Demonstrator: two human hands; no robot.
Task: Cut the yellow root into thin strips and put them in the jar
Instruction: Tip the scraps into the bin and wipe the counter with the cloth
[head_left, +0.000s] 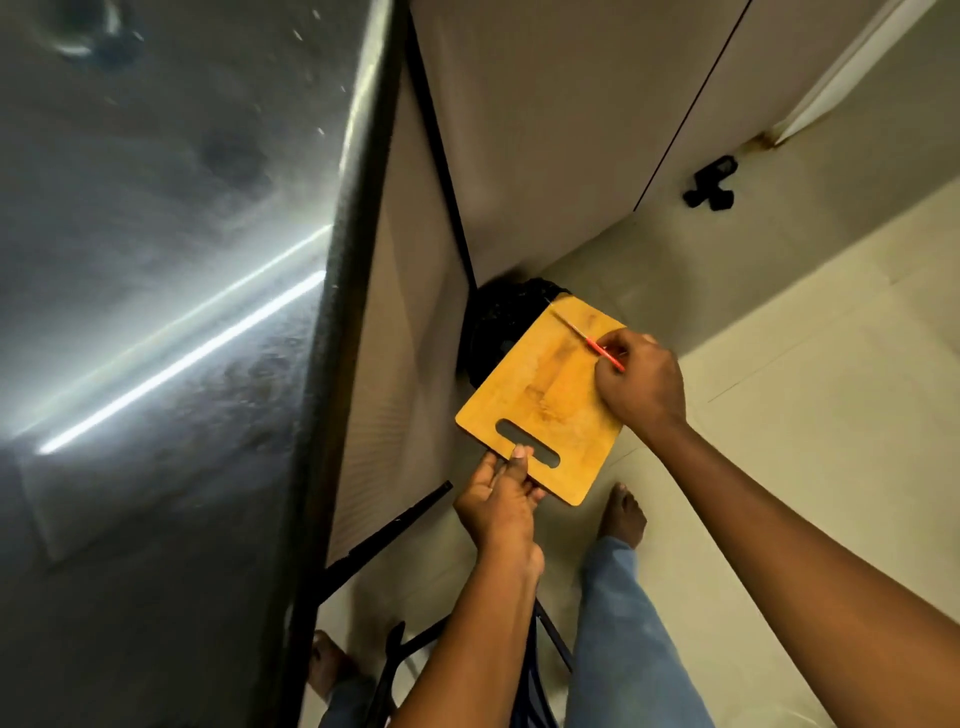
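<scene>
A yellow-stained wooden cutting board (540, 395) is held out over a black bin (493, 322) on the floor. My left hand (501, 501) grips the board by the edge at its handle slot. My right hand (639, 384) holds a small knife (584, 338) with a red handle, its blade lying across the board's far end. The board's surface shows only faint yellow smears. No yellow root, strips or jar are in view.
The dark stone countertop (156, 312) fills the left side, with its edge running down the middle. Beige cabinet fronts (545, 130) stand behind the bin. My feet and blue trouser legs (618, 623) are on the pale tiled floor. A black object (711, 182) lies by the far wall.
</scene>
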